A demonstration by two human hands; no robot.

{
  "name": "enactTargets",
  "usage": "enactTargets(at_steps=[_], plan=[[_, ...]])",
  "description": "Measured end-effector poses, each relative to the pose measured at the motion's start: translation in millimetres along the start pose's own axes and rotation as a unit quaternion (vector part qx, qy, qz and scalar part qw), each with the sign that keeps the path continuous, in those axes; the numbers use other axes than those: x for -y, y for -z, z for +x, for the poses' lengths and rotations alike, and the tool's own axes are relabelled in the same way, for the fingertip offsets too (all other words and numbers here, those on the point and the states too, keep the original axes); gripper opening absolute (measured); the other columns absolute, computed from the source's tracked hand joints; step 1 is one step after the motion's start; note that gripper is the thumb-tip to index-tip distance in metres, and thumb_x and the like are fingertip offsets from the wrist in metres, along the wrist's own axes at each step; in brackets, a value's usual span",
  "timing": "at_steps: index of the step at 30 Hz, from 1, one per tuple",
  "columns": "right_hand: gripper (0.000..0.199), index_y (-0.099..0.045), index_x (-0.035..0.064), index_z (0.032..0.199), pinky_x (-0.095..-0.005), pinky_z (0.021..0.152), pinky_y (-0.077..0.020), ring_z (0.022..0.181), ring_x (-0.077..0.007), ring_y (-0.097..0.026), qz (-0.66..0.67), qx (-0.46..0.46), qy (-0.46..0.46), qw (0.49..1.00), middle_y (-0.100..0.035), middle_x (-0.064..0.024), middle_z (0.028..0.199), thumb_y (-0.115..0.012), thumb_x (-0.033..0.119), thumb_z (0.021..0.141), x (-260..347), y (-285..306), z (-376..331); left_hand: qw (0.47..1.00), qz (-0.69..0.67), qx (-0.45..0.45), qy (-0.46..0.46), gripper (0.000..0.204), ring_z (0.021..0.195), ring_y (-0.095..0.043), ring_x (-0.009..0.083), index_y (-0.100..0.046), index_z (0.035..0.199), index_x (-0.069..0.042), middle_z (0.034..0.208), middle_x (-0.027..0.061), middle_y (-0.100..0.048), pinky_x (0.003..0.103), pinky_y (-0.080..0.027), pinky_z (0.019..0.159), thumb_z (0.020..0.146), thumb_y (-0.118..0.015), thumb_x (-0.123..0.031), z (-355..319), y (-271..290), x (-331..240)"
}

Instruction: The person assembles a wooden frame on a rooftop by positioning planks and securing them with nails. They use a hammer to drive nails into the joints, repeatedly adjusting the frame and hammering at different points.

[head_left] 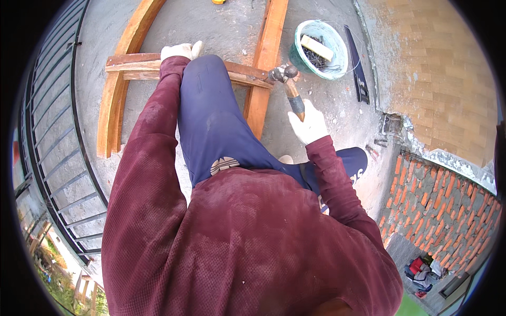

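Hammer [289, 84] in the right hand [310, 124]: the gloved fingers are closed around its wooden handle, and the metal head sits at the joint where the cross board [138, 65] meets the right plank [265, 58]. The left hand [181, 50], also gloved, rests on the cross board beyond the knee; whether its fingers are curled or flat cannot be told. A curved plank [120, 79] lies on the concrete floor [211, 23] to the left. A green bucket [337, 62] of nails stands near the brick wall [432, 68], with a handsaw [358, 68] just beside it.
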State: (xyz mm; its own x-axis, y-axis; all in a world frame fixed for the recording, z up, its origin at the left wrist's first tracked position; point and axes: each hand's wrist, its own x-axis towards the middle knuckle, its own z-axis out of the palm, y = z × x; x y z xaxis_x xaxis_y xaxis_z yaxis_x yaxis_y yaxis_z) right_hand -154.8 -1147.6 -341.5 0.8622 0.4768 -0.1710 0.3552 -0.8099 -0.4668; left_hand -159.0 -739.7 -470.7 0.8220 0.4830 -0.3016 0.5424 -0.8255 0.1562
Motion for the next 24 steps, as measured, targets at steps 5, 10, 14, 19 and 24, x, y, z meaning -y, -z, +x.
enactTargets(at_steps=[5, 10, 14, 19, 24], plan=[[0.031, -0.064, 0.0008, 0.115, -0.0332, 0.068, -0.0542, 0.071, -0.0192, -0.066, 0.139, -0.089, 0.073, 0.984, -0.069, -0.0112, 0.085, -0.075, 0.014, 0.089, 52, 68, 0, 1.000, 0.013, -0.025, 0.004, 0.066, 0.107, -0.070, 0.0310, -0.078, 0.111, -0.016, 0.111, 0.0123, -0.076, 0.042, -0.046, 0.098, 0.103, -0.032, -0.063, 3, -8, 7], [0.005, -0.059, -0.0036, 0.096, -0.0351, 0.059, -0.0564, 0.059, -0.0198, -0.064, 0.357, -0.241, 0.260, 0.865, -0.064, -0.0127, 0.072, -0.062, -0.001, 0.094, 105, 112, 13, 1.000, -0.003, 0.006, 0.009, 0.069, 0.117, -0.067, 0.0292, -0.076, 0.117, -0.014, 0.118, 0.0113, -0.075, 0.046, -0.041, 0.105, 0.102, -0.030, -0.063, 1, -4, 10], [0.014, -0.064, -0.0014, 0.099, -0.0330, 0.068, -0.0557, 0.071, -0.0185, -0.070, 0.023, -0.271, 0.284, 0.920, -0.071, -0.0117, 0.080, -0.073, 0.003, 0.089, 49, 65, 9, 1.000, -0.004, -0.008, -0.001, 0.069, 0.114, -0.068, 0.0307, -0.077, 0.116, -0.014, 0.115, 0.0122, -0.075, 0.046, -0.042, 0.104, 0.102, -0.030, -0.063, 5, -13, 8], [0.028, -0.062, 0.0017, 0.108, -0.0403, 0.061, -0.0550, 0.061, -0.0352, -0.068, -0.001, -0.026, 0.107, 0.994, -0.069, -0.0164, 0.079, -0.071, 0.016, 0.086, -45, -2, 12, 0.999, -0.027, -0.042, 0.008, 0.069, 0.109, -0.070, 0.0322, -0.078, 0.113, -0.014, 0.111, 0.0135, -0.076, 0.045, -0.044, 0.101, 0.102, -0.032, -0.065, 16, -2, 11], [0.022, -0.062, -0.0026, 0.106, -0.0313, 0.053, -0.0518, 0.056, -0.0156, -0.062, 0.310, -0.099, 0.036, 0.945, -0.063, -0.0077, 0.075, -0.071, 0.006, 0.088, 69, 101, 9, 0.999, -0.010, -0.032, 0.019, 0.067, 0.109, -0.069, 0.0318, -0.077, 0.113, -0.014, 0.111, 0.0135, -0.076, 0.043, -0.045, 0.100, 0.102, -0.034, -0.065, 4, -4, 7]])
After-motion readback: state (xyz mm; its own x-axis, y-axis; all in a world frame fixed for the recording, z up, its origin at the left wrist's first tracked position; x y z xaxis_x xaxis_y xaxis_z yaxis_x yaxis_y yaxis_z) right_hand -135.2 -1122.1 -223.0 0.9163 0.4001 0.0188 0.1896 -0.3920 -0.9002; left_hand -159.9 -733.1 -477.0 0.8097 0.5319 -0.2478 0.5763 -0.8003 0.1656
